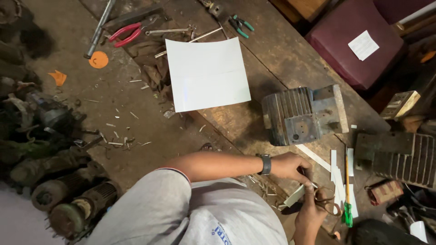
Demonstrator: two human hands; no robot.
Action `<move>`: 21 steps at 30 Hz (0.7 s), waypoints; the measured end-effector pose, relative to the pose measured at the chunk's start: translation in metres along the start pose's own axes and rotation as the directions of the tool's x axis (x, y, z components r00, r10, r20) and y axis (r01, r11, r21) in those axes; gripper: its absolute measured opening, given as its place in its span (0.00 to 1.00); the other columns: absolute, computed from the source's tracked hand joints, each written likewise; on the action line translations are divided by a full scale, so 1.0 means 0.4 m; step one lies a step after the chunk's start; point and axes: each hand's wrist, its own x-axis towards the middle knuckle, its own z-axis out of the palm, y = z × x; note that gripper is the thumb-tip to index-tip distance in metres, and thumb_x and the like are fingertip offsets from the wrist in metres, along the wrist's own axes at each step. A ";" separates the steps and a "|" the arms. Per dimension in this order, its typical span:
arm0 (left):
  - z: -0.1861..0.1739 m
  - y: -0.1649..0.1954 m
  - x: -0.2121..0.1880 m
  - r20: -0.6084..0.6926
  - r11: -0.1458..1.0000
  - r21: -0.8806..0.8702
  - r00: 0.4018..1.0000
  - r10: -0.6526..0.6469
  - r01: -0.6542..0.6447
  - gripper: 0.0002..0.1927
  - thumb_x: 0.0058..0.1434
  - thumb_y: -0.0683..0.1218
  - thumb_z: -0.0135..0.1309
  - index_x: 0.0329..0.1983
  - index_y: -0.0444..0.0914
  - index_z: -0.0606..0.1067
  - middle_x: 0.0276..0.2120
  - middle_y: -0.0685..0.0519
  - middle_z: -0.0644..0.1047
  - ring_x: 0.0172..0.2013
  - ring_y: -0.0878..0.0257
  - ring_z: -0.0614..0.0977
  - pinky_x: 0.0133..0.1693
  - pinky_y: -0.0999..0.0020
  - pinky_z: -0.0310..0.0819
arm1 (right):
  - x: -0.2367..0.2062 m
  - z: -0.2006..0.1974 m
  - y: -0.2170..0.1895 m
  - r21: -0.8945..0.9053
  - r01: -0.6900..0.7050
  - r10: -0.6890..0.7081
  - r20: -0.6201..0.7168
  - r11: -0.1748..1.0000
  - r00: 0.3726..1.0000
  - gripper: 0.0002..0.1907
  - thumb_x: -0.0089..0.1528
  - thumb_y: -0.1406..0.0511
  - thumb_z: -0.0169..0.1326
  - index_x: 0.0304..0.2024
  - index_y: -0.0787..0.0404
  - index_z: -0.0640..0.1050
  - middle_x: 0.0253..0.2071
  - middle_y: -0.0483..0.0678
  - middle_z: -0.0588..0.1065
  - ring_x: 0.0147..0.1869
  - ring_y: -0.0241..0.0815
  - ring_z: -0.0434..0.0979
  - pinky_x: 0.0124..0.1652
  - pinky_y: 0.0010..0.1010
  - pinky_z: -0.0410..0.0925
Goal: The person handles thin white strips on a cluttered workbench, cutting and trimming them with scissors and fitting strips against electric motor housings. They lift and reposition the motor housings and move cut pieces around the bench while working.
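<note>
The person bends over a dark, worn wooden counter (272, 50) and works at its near edge. The left hand (290, 167), with a black watch (265, 164) on the wrist, pinches one end of a narrow white strip (294, 196), so that the strip stays flat and does not slide. The right hand (313, 211) comes from below, and its grip is closed around the handles of a pair of scissors (324, 199); the blades seem to meet the strip just beside the left fingers, though this part is dark and I cannot tell exactly where they touch. Both hands are close together, which gives good control of so small a piece.

More white strips (338, 174) lie side by side to the right of the hands, near a screwdriver with a green handle (347, 193) (it lies along them, almost parallel). A large white sheet (206, 75) lies flat further up the counter, well apart from the hands. Between them stands a heavy grey ribbed metal housing (302, 115), just above the left hand. Red pliers (127, 34) and green pliers (240, 25) rest at the far side, out of the way.
</note>
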 end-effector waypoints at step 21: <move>0.207 -0.165 0.016 0.237 0.634 0.767 0.962 -0.134 -0.100 0.12 0.72 0.43 0.46 0.54 0.36 0.75 0.48 0.43 0.77 0.49 0.48 0.78 0.50 0.50 0.72 | 0.105 -0.095 0.200 -0.693 -0.229 0.025 -0.292 0.683 0.956 0.19 0.65 0.61 0.55 0.56 0.63 0.77 0.48 0.62 0.80 0.52 0.61 0.81 0.49 0.45 0.72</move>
